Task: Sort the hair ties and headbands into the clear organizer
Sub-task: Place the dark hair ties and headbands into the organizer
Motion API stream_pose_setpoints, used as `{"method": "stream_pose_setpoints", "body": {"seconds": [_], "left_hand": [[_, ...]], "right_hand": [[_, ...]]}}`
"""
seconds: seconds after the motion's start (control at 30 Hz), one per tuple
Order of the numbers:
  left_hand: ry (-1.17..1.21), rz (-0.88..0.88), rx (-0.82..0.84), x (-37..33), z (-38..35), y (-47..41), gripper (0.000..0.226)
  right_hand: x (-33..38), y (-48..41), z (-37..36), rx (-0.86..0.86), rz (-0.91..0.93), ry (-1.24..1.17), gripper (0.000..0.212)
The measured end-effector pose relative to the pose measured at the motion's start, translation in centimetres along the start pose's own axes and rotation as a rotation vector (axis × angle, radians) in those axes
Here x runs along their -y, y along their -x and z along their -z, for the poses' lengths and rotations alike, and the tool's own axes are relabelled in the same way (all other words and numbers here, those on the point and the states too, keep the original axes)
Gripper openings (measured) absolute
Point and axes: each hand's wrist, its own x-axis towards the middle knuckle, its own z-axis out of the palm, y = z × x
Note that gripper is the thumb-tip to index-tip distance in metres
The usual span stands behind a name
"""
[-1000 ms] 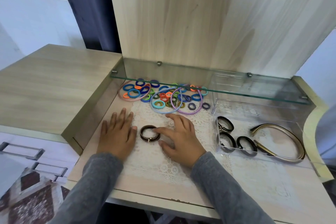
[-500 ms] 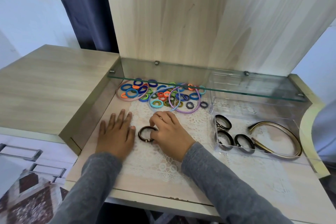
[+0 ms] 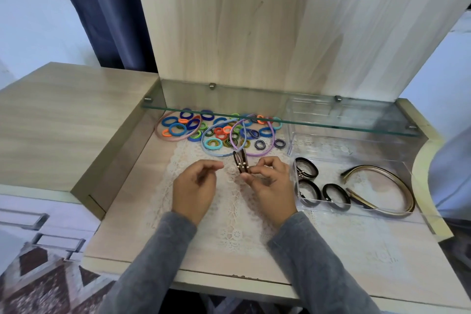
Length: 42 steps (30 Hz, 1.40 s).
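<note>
Right hand (image 3: 270,187) pinches brown tie (image 3: 240,162) — upright.

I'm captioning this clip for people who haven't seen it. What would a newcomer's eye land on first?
The bright heap of hair ties and pastel headbands at the back, under the glass shelf, stands out most. In the middle, over the lace mat, the right hand pinches a dark hair tie. On the right, the clear organizer holds three dark ties and a gold headband.
</note>
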Motion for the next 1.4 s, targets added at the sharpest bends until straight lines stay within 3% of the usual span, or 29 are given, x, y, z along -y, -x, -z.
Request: {"method": "stream_pose_setpoints", "body": {"seconds": [0.13, 0.37, 0.53, 0.7, 0.87, 1.4], "left_hand": [[0.417, 0.300, 0.065, -1.3, -2.9, -0.8, 0.025], [0.750, 0.426, 0.019, -1.0, -4.0, -0.9, 0.040], [0.774, 0.461, 0.084, -0.9, -3.6, -0.7, 0.039], [0.778, 0.471, 0.237, -1.0, -3.3, -0.5, 0.053], [0.719, 0.417, 0.246, -1.2, -3.5, -0.3, 0.029], [0.713, 0.391, 0.260, -1.4, -3.5, -0.1, 0.032]], "right_hand": [[-0.4, -0.1, 0.6, -0.049, -0.046, -0.144, 0.014], [-0.5, 0.0, 0.6, -0.004, -0.054, -0.190, 0.017], [0.1, 0.3, 0.6, 0.083, -0.060, -0.161, 0.022], [0.2, 0.4, 0.8, 0.135, -0.055, -0.094, 0.028], [0.4, 0.5, 0.9, 0.182, -0.072, -0.086, 0.017], [0.7, 0.5, 0.9, 0.162, -0.079, -0.172, 0.015]]}}
